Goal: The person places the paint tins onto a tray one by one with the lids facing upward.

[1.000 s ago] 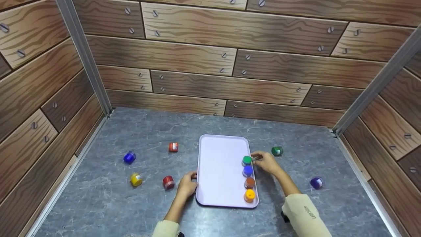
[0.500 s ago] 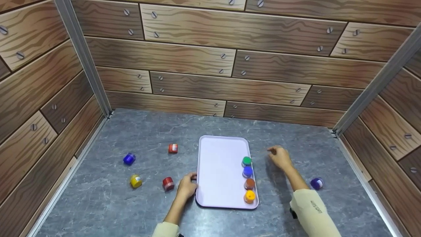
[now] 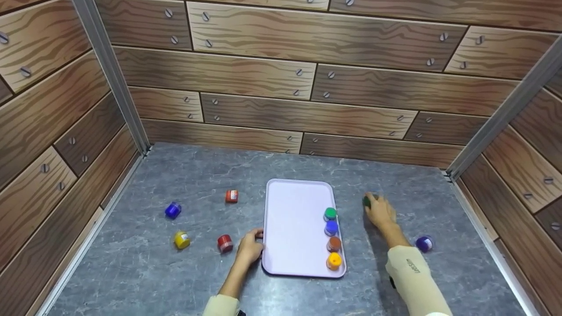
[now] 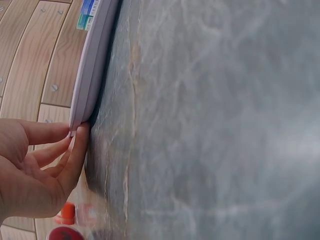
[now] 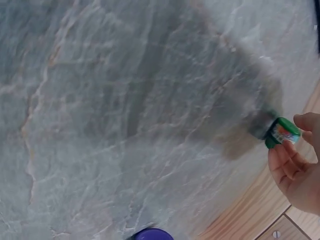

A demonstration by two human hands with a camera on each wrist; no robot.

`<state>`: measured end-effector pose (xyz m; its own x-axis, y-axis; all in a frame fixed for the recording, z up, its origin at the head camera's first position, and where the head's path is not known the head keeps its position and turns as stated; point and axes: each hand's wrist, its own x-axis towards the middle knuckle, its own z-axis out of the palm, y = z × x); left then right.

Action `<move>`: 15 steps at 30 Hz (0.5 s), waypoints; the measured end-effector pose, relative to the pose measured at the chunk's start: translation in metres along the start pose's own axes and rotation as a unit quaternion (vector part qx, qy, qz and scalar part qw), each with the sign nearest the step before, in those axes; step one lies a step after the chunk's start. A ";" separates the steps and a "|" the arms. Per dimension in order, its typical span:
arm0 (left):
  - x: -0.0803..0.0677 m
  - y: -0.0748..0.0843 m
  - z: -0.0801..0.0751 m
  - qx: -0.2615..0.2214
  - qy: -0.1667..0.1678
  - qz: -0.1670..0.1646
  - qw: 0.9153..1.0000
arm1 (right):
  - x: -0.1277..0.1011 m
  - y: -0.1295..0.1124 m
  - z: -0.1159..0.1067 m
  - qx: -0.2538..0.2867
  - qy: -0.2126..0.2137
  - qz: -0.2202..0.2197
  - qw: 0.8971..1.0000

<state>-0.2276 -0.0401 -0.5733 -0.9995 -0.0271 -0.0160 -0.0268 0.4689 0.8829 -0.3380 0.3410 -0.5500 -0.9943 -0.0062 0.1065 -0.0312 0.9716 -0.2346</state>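
Note:
A pale lilac tray (image 3: 294, 228) lies on the grey table, bearing a row of small paint jars along its right side: green (image 3: 330, 214), blue (image 3: 331, 228), brown (image 3: 334, 244) and orange (image 3: 334, 261). My left hand (image 3: 250, 248) pinches the tray's left edge; in the left wrist view, thumb and fingers (image 4: 77, 160) meet at its rim. Right of the tray, my right hand (image 3: 381, 213) holds a dark green paint jar (image 5: 283, 132) between thumb and fingers, close over the table. Most of that jar is hidden by the hand in the head view.
Left of the tray lie more paint jars: blue (image 3: 173, 210), yellow (image 3: 181, 240), orange-red (image 3: 232, 196) and dark red (image 3: 225, 243). A purple jar (image 3: 424, 243) lies near my right forearm. Wood-patterned walls (image 3: 246, 109) enclose the table at the back and sides.
My right hand has moved right from the tray's edge to the loose green jar and taken hold of it. The left hand stays at the tray's edge.

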 end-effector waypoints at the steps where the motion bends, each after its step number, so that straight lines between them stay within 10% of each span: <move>1: 0.000 0.000 0.000 0.000 0.001 -0.002 1.000 | 0.000 0.001 0.001 -0.006 -0.005 0.002 1.000; 15: -0.001 0.002 -0.001 -0.019 -0.009 -0.016 1.000 | 0.003 0.011 -0.004 0.070 0.078 0.050 0.993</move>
<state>-0.2269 -0.0398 -0.5713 -0.9983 -0.0251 -0.0521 -0.0579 0.4335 0.8993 -0.3406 0.3525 -0.5486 -0.9655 0.1366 0.2216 0.0426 0.9228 -0.3830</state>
